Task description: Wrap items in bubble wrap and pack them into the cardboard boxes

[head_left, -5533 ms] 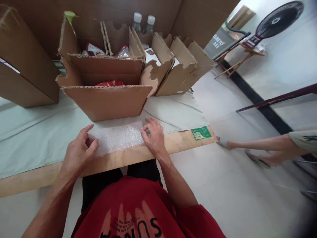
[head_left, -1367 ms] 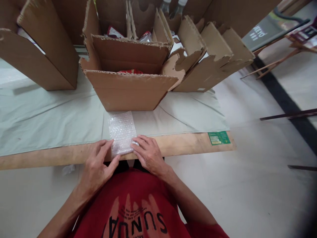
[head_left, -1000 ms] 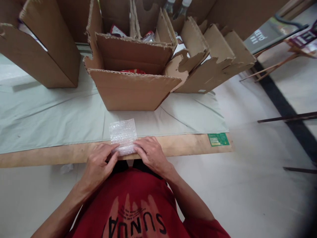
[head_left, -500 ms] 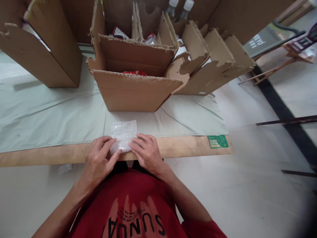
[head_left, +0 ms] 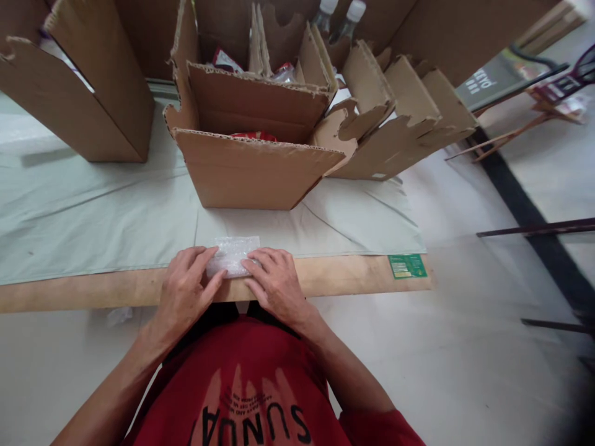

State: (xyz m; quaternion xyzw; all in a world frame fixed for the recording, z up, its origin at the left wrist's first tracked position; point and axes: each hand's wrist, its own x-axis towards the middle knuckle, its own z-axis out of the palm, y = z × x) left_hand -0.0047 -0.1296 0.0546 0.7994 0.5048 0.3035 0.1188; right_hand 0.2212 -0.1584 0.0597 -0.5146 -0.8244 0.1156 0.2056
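Observation:
A small bundle of clear bubble wrap (head_left: 232,259) lies at the near edge of the wooden table (head_left: 348,275), half on the pale green cloth (head_left: 93,210). My left hand (head_left: 188,290) presses its left end with curled fingers. My right hand (head_left: 274,286) presses its right end, fingers bent over it. Only a short strip of the wrap shows beyond my fingers. Whatever is rolled inside is hidden.
An open cardboard box (head_left: 253,164) with something red inside stands just behind the wrap. More torn cardboard boxes (head_left: 400,124) stand to the right, a large one (head_left: 79,93) to the left. Two bottles (head_left: 341,15) stand at the back. A green sticker (head_left: 408,266) marks the table edge.
The bubble wrap was turned lengthwise away from me and has been rolled up from its near end; the strip showing beyond my fingers has grown much shorter.

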